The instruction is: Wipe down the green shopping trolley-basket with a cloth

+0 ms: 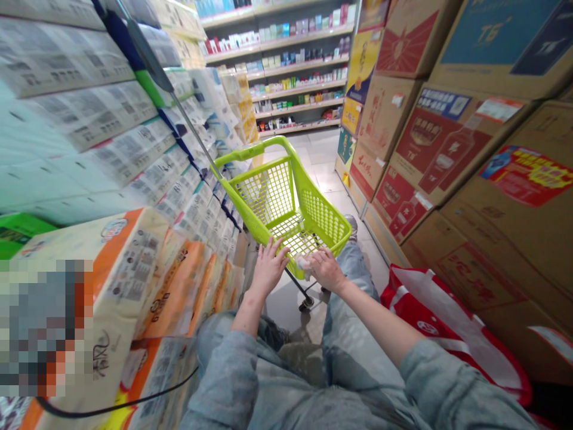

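A lime-green shopping cart (pixel 268 191) stands in a narrow store aisle in front of me, its basket showing nothing inside. My left hand (pixel 270 263) rests with fingers spread on the cart's near rim. My right hand (pixel 325 267) is closed on a small white cloth or wipe (pixel 304 263), pressed against the same rim just to the right. Both forearms in grey sleeves reach forward over my knees.
Stacked packs of tissue paper (pixel 134 263) wall the left side. Cardboard cartons (pixel 470 155) are piled on the right, with a red and white bag (pixel 447 322) at their foot. Shelves of goods (pixel 290 65) close the far end of the tiled aisle.
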A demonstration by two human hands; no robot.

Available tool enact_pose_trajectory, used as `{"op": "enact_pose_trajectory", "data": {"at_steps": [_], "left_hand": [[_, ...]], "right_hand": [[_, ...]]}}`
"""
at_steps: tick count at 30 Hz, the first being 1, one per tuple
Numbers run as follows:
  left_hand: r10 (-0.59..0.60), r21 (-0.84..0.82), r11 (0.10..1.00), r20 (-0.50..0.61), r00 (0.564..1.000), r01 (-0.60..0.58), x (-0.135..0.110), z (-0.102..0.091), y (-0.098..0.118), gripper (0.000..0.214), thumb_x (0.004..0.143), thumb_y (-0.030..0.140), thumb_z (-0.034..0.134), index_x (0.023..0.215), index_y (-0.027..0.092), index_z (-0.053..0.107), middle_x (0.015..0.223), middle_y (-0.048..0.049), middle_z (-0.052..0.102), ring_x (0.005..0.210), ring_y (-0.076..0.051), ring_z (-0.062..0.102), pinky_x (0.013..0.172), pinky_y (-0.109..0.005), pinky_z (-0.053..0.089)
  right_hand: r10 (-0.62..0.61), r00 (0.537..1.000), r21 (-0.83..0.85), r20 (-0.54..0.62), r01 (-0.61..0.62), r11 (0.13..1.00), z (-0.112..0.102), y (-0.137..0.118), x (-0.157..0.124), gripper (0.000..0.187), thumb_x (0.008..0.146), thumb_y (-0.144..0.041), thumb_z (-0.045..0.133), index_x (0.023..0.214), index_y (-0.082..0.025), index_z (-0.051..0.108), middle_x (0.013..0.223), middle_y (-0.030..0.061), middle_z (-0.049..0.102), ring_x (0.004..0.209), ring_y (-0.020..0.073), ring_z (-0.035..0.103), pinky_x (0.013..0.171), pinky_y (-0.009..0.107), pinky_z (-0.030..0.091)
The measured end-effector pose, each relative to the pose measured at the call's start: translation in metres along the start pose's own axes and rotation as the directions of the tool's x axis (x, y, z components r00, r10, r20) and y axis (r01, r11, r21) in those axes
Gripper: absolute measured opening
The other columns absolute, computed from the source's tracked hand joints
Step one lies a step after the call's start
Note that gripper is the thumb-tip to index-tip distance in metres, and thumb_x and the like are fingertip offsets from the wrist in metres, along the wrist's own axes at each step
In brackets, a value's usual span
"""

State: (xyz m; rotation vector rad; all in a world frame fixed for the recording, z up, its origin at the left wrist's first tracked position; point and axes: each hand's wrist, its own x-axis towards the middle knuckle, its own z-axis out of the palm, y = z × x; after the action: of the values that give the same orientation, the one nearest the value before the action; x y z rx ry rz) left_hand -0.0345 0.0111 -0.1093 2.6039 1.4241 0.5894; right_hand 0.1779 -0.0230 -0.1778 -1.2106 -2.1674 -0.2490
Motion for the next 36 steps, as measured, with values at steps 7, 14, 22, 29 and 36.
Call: {"op": "enact_pose_trajectory", "data": {"at_steps": [7,14,22,29,36], "left_hand": [[0.026,0.029,0.999,0.003,1.0,-0.026,0.005,0.001,-0.002,0.027,0.09,0.034,0.05,0.115,0.028,0.06,0.143,-0.0053,0.045,0.142,-0.028,0.024,0.113,-0.058,0.021],[0.048,0.043,0.998,0.001,0.999,-0.048,0.006,-0.002,-0.002,0.026,0.09,0.034,0.051,0.114,0.029,0.061,0.141,-0.0053,0.046,0.142,-0.029,0.023,0.114,-0.057,0.022],[0.084,0.036,0.996,0.026,0.996,-0.085,0.009,-0.009,-0.006,0.024,0.088,0.033,0.054,0.108,0.027,0.064,0.133,-0.0054,0.052,0.14,-0.028,0.025,0.115,-0.047,0.028],[0.089,0.034,0.995,0.003,0.996,-0.089,0.015,-0.002,-0.006,0.024,0.088,0.035,0.053,0.108,0.028,0.064,0.129,-0.0054,0.054,0.139,-0.028,0.027,0.113,-0.049,0.031],[0.086,0.063,0.994,-0.009,0.996,-0.085,0.018,0.002,-0.005,0.025,0.089,0.036,0.051,0.108,0.027,0.064,0.129,-0.0064,0.054,0.137,-0.03,0.029,0.112,-0.051,0.03]], "right_hand": [[0.214,0.973,0.004,-0.085,-0.215,0.977,-0.027,0.061,-0.01,0.022,0.093,-0.028,0.041,0.102,-0.021,0.06,0.107,0.0085,0.063,0.11,0.0211,0.052,0.105,0.043,0.033],[0.749,0.537,0.274,-0.388,-0.709,0.65,-0.013,0.085,-0.012,0.051,0.094,-0.049,0.029,0.111,-0.012,0.06,0.116,0.0179,0.055,0.109,0.0266,0.052,0.095,0.044,0.042],[0.798,0.405,0.317,-0.446,-0.763,0.564,0.026,0.04,-0.013,0.051,0.094,-0.049,0.03,0.102,-0.013,0.065,0.096,0.0154,0.056,0.095,0.0266,0.056,0.087,0.041,0.044],[0.831,0.449,0.451,-0.33,-0.698,0.556,0.035,-0.049,-0.01,0.044,0.095,-0.044,0.035,0.11,-0.014,0.063,0.104,0.0144,0.054,0.099,0.0246,0.056,0.09,0.038,0.044],[0.844,0.509,0.574,-0.167,-0.646,0.503,0.024,-0.06,-0.016,0.039,0.091,-0.044,0.043,0.102,-0.016,0.067,0.1,0.0121,0.057,0.095,0.0226,0.058,0.086,0.035,0.046]]}}
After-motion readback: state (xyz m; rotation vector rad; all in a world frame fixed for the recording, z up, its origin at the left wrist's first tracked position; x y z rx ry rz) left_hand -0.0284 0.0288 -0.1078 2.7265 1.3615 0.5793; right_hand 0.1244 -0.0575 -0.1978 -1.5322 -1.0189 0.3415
